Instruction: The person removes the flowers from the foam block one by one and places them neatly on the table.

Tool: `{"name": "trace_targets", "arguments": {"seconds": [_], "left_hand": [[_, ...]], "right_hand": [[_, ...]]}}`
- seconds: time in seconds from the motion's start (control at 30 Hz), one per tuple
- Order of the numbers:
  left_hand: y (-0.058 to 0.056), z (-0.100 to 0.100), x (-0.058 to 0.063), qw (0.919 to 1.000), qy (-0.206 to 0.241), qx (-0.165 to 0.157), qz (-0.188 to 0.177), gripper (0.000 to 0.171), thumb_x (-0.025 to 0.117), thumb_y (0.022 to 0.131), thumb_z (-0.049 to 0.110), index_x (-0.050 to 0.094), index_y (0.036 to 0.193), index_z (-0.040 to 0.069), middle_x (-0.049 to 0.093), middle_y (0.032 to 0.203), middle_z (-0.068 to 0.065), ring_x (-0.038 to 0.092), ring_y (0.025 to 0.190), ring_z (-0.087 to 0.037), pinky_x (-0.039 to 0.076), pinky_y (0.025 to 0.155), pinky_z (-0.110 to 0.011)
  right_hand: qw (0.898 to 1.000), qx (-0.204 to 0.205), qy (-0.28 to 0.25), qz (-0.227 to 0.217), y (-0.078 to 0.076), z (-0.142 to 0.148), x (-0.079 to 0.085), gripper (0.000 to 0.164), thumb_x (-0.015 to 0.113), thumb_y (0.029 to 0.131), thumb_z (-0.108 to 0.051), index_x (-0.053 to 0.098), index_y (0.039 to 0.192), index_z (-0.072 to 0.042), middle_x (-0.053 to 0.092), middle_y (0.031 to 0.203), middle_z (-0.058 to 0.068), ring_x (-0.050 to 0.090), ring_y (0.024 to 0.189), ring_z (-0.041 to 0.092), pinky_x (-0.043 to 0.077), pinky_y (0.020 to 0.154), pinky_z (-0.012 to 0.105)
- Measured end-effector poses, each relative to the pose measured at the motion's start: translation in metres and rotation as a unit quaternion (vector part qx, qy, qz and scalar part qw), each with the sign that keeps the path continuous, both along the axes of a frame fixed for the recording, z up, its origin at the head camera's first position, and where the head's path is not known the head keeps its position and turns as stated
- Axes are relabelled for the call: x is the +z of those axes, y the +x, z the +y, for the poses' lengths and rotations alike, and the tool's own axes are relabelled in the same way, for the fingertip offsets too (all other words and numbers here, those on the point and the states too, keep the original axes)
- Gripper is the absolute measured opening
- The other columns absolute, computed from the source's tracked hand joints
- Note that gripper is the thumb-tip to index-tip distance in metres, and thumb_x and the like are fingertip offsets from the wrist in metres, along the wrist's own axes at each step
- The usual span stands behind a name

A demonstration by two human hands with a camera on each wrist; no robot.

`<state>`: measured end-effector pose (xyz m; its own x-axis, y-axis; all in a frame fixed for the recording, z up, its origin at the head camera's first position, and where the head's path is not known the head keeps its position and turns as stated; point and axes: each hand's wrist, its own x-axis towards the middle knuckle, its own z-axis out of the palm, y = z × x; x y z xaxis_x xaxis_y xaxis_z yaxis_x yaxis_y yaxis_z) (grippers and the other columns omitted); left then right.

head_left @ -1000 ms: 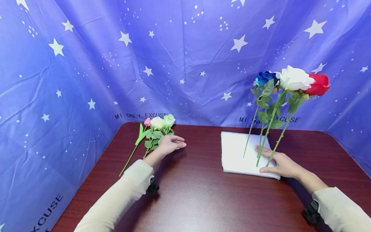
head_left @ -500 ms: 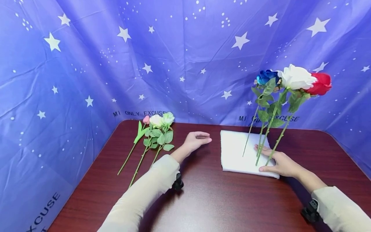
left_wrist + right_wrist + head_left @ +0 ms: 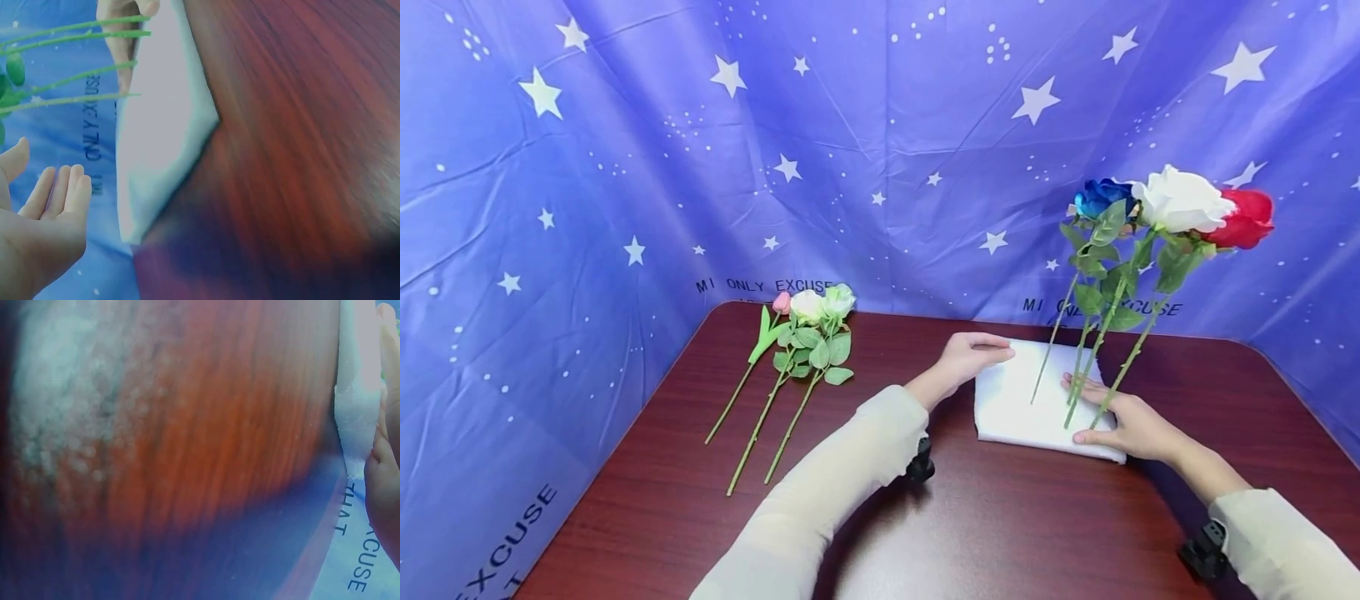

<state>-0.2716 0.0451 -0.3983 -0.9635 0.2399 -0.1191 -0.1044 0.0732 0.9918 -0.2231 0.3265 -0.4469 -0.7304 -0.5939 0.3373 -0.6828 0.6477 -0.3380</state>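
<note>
A white foam block [image 3: 1011, 417] lies on the table with several flower stems standing in it. They carry a blue rose [image 3: 1101, 200], a white rose [image 3: 1182, 202] and a red rose [image 3: 1247, 221]; another bloom is mostly hidden behind. My right hand [image 3: 1138, 425] rests on the block's right side, thumb and fingers spread around the stem bases. At the block's back left corner is my left hand [image 3: 966, 358], holding nothing. The left wrist view shows this hand [image 3: 50, 231] with fingers extended, apart from the foam.
A pink tulip [image 3: 782, 303], a cream rose [image 3: 806, 307] and a pale green-white rose [image 3: 838, 302] lie side by side on the left of the dark red wooden table [image 3: 925, 533]. A blue star-patterned curtain [image 3: 880, 150] hangs behind and at the sides.
My left hand has moved right, from over the lying flowers to the foam block's left corner. The right hand stays on the block. The view has shifted slightly.
</note>
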Motion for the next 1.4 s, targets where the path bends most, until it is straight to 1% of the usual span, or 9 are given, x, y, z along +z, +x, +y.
{"name": "trace_targets", "arguments": {"seconds": [0.2,0.37,0.53,0.7,0.87,1.07,1.17,1.27,1.4], "left_hand": [[-0.003,0.023,0.015,0.9986,0.037,-0.024,-0.029,0.026,0.074,0.083,0.010,0.072,0.108,0.001,0.073,0.109,-0.015,0.070,0.103,-0.021,0.060,0.087,-0.026],[-0.004,0.038,0.032,0.9966,0.041,-0.029,-0.065,0.022,0.075,0.083,0.011,0.074,0.104,0.004,0.074,0.107,-0.011,0.071,0.101,-0.021,0.059,0.092,-0.032],[-0.003,0.048,0.043,0.9961,0.049,-0.034,-0.066,0.022,0.074,0.083,0.007,0.073,0.104,0.002,0.074,0.108,-0.014,0.070,0.104,-0.025,0.060,0.090,-0.031],[0.000,0.056,0.043,0.9978,0.051,-0.018,-0.038,0.019,0.075,0.080,0.001,0.074,0.099,0.000,0.075,0.103,-0.013,0.072,0.096,-0.024,0.062,0.080,-0.026],[0.002,0.061,0.037,0.9997,0.013,0.016,0.011,0.013,0.078,0.078,0.005,0.076,0.090,0.003,0.076,0.089,-0.012,0.074,0.078,-0.018,0.062,0.070,-0.023],[0.004,0.059,0.033,0.9969,-0.031,0.043,0.058,0.010,0.080,0.078,0.013,0.078,0.086,0.008,0.077,0.083,-0.007,0.071,0.066,-0.009,0.058,0.060,-0.016],[0.003,0.058,0.031,0.9945,-0.043,0.055,0.078,0.010,0.080,0.078,0.015,0.078,0.086,0.009,0.077,0.082,-0.008,0.073,0.067,-0.011,0.057,0.059,-0.014],[0.001,0.057,0.029,0.9935,-0.025,0.066,0.088,0.011,0.080,0.077,0.011,0.078,0.086,0.006,0.076,0.082,-0.011,0.075,0.071,-0.018,0.058,0.059,-0.014],[0.000,0.056,0.027,0.9928,0.005,0.074,0.094,0.010,0.078,0.077,0.004,0.077,0.086,0.000,0.075,0.083,-0.016,0.075,0.076,-0.027,0.058,0.058,-0.014]], "right_hand": [[1.000,0.003,-0.003,-0.004,0.000,0.000,-0.001,0.077,0.083,0.071,-0.028,0.053,0.136,-0.002,0.052,0.143,0.014,0.013,0.132,-0.027,0.013,0.104,-0.010],[1.000,0.004,-0.002,-0.002,0.000,0.001,-0.002,0.077,0.083,0.071,-0.028,0.052,0.137,-0.005,0.052,0.143,0.014,0.013,0.133,-0.026,0.012,0.105,-0.010],[1.000,0.005,-0.004,-0.004,-0.001,0.002,-0.003,0.077,0.083,0.071,-0.028,0.052,0.137,-0.005,0.049,0.145,0.008,0.013,0.133,-0.026,0.012,0.105,-0.010],[1.000,0.008,-0.008,0.000,0.000,0.002,-0.003,0.076,0.083,0.071,-0.027,0.053,0.137,-0.005,0.043,0.147,-0.006,0.014,0.134,-0.025,0.012,0.105,-0.010],[1.000,0.004,-0.006,0.002,0.000,0.001,-0.003,0.077,0.083,0.070,-0.027,0.052,0.138,-0.006,0.045,0.147,-0.001,0.014,0.134,-0.024,0.012,0.105,-0.010],[1.000,-0.003,-0.002,-0.002,0.001,0.001,-0.002,0.078,0.083,0.071,-0.029,0.051,0.139,-0.007,0.042,0.146,-0.004,0.011,0.132,-0.027,0.011,0.103,-0.011],[1.000,-0.002,-0.004,0.003,0.000,0.001,-0.002,0.078,0.084,0.070,-0.028,0.052,0.138,-0.006,0.046,0.146,0.000,0.012,0.132,-0.027,0.012,0.104,-0.010],[1.000,0.001,-0.006,0.005,-0.001,0.001,-0.001,0.077,0.084,0.070,-0.027,0.053,0.137,-0.006,0.049,0.145,0.005,0.014,0.133,-0.026,0.012,0.105,-0.010],[1.000,0.001,-0.007,0.003,-0.001,0.001,-0.002,0.077,0.084,0.070,-0.027,0.053,0.137,-0.006,0.048,0.145,0.004,0.013,0.132,-0.027,0.012,0.104,-0.010]]}}
